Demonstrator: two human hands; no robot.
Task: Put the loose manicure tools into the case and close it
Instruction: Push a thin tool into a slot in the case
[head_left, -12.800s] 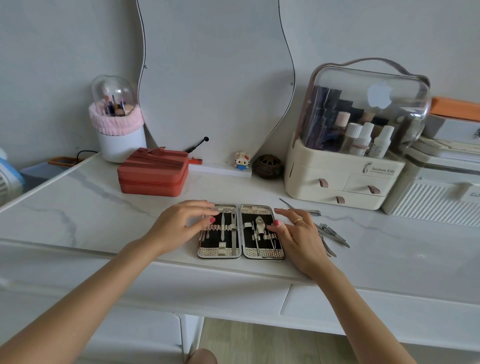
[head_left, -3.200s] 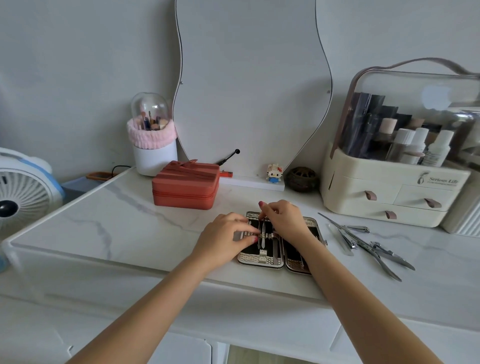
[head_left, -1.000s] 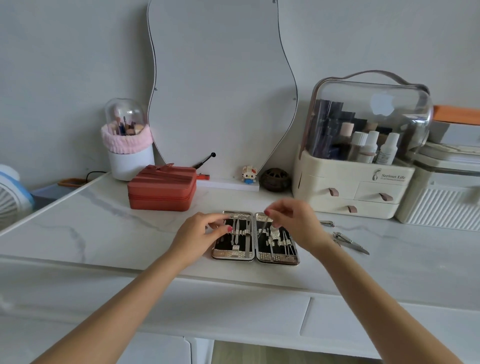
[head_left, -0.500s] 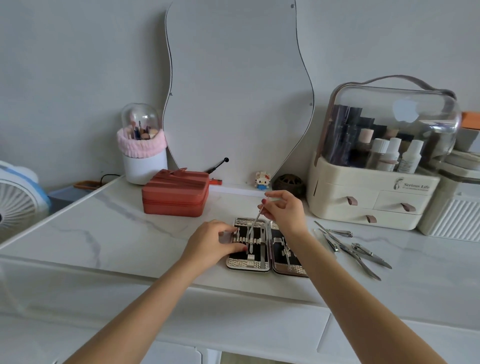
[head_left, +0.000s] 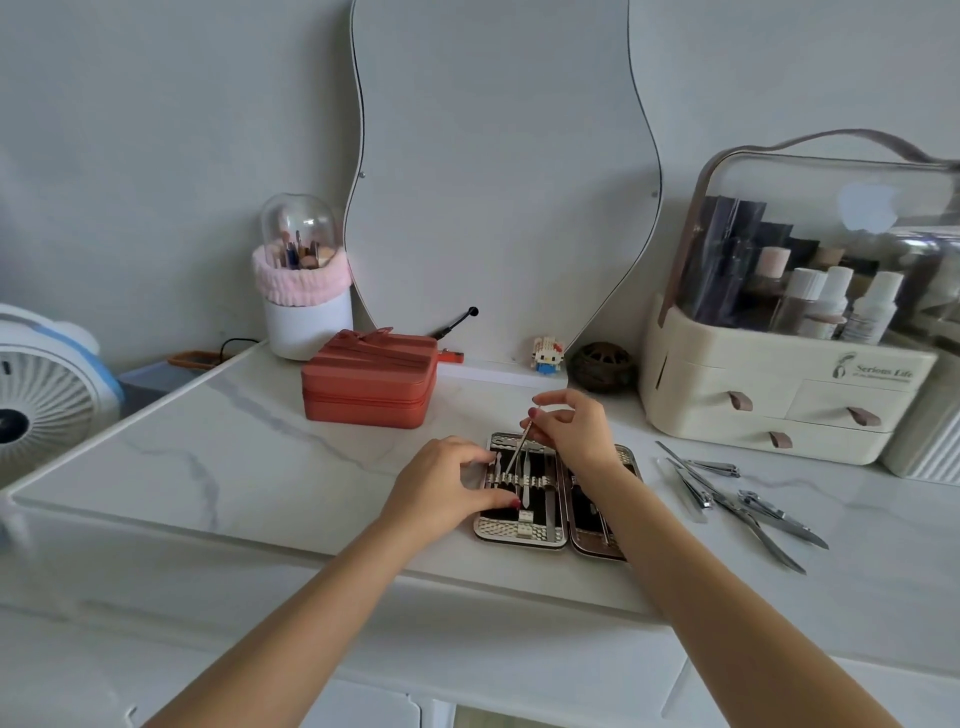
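Observation:
The manicure case (head_left: 519, 532) lies open flat on the white marble tabletop (head_left: 270, 457), with metal tools strapped inside both halves. My left hand (head_left: 441, 493) rests on the case's left half, fingertips on its strap. My right hand (head_left: 574, 431) pinches a thin metal tool (head_left: 517, 449) at its top end; the tool slants down into the left half. My right forearm hides part of the right half. Several loose tools (head_left: 737, 499), clippers and nippers among them, lie on the table right of the case.
A red zip box (head_left: 371, 382) stands behind the case. A brush holder (head_left: 304, 306), wavy mirror (head_left: 504, 171), small figurine (head_left: 545, 356) and dark ball (head_left: 602, 366) line the back. A cream cosmetics organiser (head_left: 769, 400) is at right, a fan (head_left: 36, 395) at far left.
My right hand still pinches the thin tool, whose lower tip has gone a little further down into the left half of the case. My left hand stays on the case.

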